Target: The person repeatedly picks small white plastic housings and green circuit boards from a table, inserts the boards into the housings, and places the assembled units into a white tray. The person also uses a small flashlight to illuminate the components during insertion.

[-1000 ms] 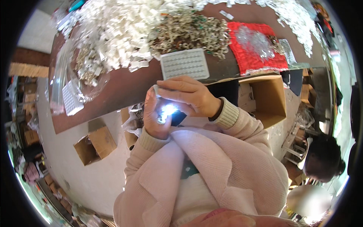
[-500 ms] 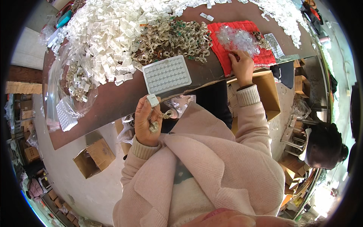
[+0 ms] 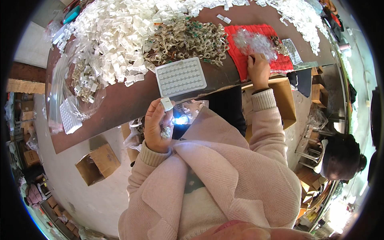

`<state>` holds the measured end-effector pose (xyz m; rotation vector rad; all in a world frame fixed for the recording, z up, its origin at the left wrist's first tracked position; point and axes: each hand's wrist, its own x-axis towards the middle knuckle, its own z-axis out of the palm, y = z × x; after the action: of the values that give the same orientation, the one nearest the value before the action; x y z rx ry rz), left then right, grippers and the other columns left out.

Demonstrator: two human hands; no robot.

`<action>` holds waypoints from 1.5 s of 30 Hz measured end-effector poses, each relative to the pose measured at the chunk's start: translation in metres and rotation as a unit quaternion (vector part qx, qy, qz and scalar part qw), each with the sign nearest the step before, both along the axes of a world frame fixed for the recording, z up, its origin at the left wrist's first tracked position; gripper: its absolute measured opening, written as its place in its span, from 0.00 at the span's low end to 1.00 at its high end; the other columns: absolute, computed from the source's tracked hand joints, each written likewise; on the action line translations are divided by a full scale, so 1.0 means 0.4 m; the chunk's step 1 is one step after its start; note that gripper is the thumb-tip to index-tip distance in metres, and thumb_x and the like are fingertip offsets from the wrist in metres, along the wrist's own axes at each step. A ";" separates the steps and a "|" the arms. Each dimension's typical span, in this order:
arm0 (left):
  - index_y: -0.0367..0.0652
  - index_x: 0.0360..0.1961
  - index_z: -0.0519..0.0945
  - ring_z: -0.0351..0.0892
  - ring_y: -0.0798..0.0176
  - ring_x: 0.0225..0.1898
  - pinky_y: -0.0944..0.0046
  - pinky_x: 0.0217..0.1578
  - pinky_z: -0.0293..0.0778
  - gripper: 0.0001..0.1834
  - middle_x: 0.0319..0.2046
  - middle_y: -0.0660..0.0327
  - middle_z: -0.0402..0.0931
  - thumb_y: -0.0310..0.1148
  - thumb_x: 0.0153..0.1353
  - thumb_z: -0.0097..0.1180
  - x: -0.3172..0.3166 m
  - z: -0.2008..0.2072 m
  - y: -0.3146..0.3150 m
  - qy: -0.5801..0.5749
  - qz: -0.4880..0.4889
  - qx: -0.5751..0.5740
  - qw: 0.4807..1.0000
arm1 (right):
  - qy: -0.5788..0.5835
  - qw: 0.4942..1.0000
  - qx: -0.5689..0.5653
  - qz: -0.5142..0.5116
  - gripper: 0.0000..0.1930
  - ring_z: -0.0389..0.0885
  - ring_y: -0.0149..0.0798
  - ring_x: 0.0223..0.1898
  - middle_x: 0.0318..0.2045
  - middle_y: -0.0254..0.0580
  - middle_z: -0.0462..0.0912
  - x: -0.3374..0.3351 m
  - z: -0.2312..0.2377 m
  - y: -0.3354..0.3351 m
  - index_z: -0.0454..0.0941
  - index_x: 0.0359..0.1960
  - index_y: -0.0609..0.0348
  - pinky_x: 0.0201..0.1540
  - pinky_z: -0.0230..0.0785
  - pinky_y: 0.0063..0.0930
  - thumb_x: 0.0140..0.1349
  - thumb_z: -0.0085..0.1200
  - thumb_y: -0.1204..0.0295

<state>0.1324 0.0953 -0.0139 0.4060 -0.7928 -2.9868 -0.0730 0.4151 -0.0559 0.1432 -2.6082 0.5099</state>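
Between the fingers of my left hand (image 3: 155, 130) is a small white plastic battery box (image 3: 166, 105), held up just off the table's near edge. A bundle of thin wire lights (image 3: 165, 131) hangs from it against the palm, and one part shines bright bluish white (image 3: 182, 120). My right hand (image 3: 260, 72) rests on the red quilted cloth (image 3: 239, 64), its fingers curled at the near side of a heap of clear plastic pieces (image 3: 250, 42). Whatever its fingertips pinch, if anything, is too small to make out.
White battery boxes (image 3: 116, 36) are heaped across the table's left and back. Coiled wire lights (image 3: 188, 42) lie beside them, behind a white dimpled tray (image 3: 181, 77). Cardboard boxes (image 3: 105, 162) stand below the table. A person's dark-haired head (image 3: 342, 156) is at the right.
The lights hanging from my left hand have lit up; they were dark before. The battery box has tilted slightly. My right hand's fingers have curled in more at the clear plastic heap.
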 end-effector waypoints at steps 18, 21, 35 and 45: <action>0.37 0.48 0.80 0.69 0.77 0.23 0.76 0.24 0.65 0.11 0.28 0.67 0.76 0.25 0.65 0.61 0.015 0.041 0.015 -0.001 0.044 -0.151 0.988 | -0.072 0.868 -0.119 0.477 0.15 0.80 0.53 0.31 0.34 0.48 0.76 0.318 0.240 -0.404 0.70 0.40 0.61 0.33 0.73 0.41 0.50 0.57 0.83; 0.37 0.47 0.81 0.67 0.75 0.21 0.76 0.22 0.63 0.10 0.28 0.66 0.77 0.25 0.64 0.61 0.013 0.048 0.018 -0.004 0.049 -0.174 0.984 | -0.048 0.872 -0.068 0.483 0.15 0.80 0.51 0.31 0.35 0.48 0.76 0.318 0.248 -0.404 0.69 0.40 0.62 0.32 0.74 0.40 0.49 0.55 0.79; 0.34 0.44 0.82 0.73 0.79 0.28 0.78 0.27 0.68 0.10 0.32 0.65 0.80 0.20 0.60 0.64 0.019 0.045 -0.013 0.015 0.053 -0.284 0.957 | -0.053 0.876 -0.035 0.478 0.08 0.80 0.44 0.29 0.31 0.42 0.75 0.322 0.244 -0.424 0.72 0.37 0.57 0.31 0.74 0.34 0.57 0.56 0.76; 0.35 0.45 0.81 0.69 0.77 0.22 0.77 0.22 0.64 0.09 0.27 0.65 0.78 0.23 0.64 0.61 0.016 0.029 -0.015 0.003 0.041 -0.191 0.981 | -0.103 0.877 -0.195 0.428 0.08 0.83 0.52 0.34 0.35 0.44 0.81 0.346 0.210 -0.434 0.75 0.43 0.59 0.35 0.76 0.36 0.62 0.56 0.80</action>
<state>0.1389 0.0894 -0.0021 0.3983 -1.2794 -2.6709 0.0653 0.2417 0.0283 1.1867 -2.4503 1.3947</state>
